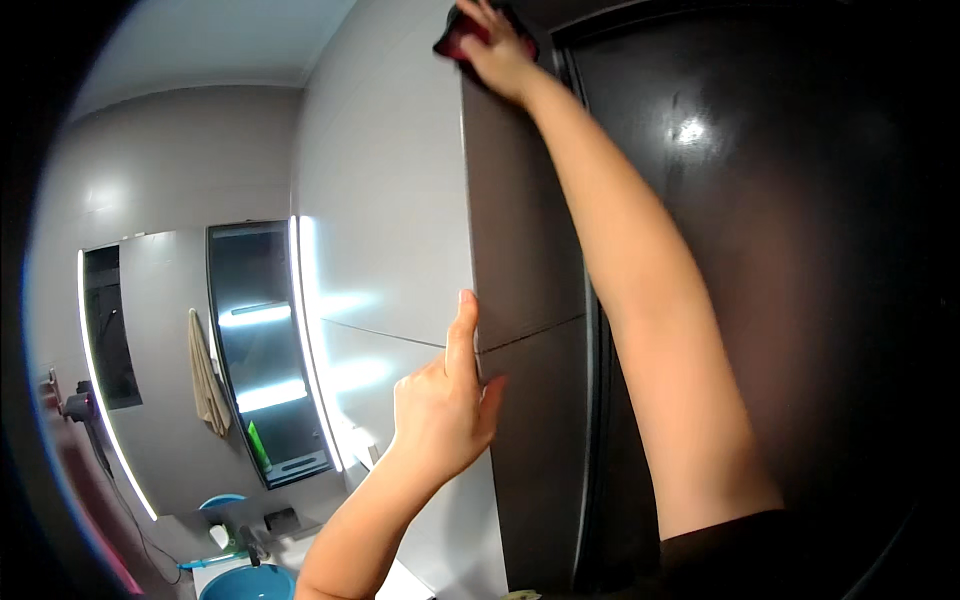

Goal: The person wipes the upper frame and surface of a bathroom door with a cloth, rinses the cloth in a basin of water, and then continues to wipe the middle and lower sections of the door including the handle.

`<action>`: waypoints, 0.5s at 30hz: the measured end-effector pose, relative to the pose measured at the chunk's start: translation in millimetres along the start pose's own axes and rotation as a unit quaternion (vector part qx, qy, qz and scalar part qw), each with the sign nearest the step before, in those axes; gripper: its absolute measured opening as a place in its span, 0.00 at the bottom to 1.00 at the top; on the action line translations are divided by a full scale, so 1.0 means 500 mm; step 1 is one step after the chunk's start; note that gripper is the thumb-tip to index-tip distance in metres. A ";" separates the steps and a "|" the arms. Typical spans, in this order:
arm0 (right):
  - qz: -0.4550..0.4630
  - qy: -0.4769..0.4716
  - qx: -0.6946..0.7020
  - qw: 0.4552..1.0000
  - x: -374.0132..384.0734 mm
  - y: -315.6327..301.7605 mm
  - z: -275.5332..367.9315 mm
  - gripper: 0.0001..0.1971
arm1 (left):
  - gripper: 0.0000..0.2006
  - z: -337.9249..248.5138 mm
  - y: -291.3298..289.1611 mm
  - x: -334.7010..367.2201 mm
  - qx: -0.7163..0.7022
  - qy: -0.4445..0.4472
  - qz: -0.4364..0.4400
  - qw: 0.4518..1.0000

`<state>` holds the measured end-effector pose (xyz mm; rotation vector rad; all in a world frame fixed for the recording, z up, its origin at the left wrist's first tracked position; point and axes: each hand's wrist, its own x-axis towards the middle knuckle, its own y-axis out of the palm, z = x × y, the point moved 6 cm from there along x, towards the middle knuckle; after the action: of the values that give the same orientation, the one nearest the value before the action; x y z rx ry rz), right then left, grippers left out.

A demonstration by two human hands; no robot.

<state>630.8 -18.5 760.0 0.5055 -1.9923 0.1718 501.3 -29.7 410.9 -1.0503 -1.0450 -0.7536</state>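
High on the wall, my right hand [497,52] presses a dark red and black cloth [458,38] over the top of the wall's corner edge, beside the black door frame. Motion slightly blurs those fingers, which lie across the cloth. Lower down, my left hand [443,408] rests at the same corner edge [466,190], holding nothing. Its index finger points up along the edge and its thumb sticks out to the right; the other fingers are mostly hidden.
A black glossy door [740,250] fills the right side. To the left are a lit mirror [165,300], a lit niche [265,340] with a green tube [259,446], a hanging beige towel [205,385] and a blue basin [247,584] on a white counter.
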 end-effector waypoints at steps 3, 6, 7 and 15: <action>0.001 0.063 -0.014 0.998 0.080 0.019 -0.045 0.32 | 0.44 0.017 -0.010 -0.007 -0.001 -0.022 0.002 1.000; 0.001 0.144 -0.030 0.989 0.089 0.003 -0.133 0.36 | 0.44 0.009 0.001 -0.001 -0.009 -0.024 -0.003 1.000; -0.007 0.168 -0.033 0.985 0.068 0.013 -0.133 0.37 | 0.44 0.020 -0.001 -0.003 0.000 -0.035 -0.003 0.999; 0.044 0.264 -0.070 0.961 -0.074 -0.001 -0.183 0.41 | 0.44 0.018 0.005 -0.014 0.008 -0.053 -0.037 0.998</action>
<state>720.5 21.9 769.7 0.2432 -1.4891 0.1956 498.3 -20.2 404.5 -1.0527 -1.1836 -0.7544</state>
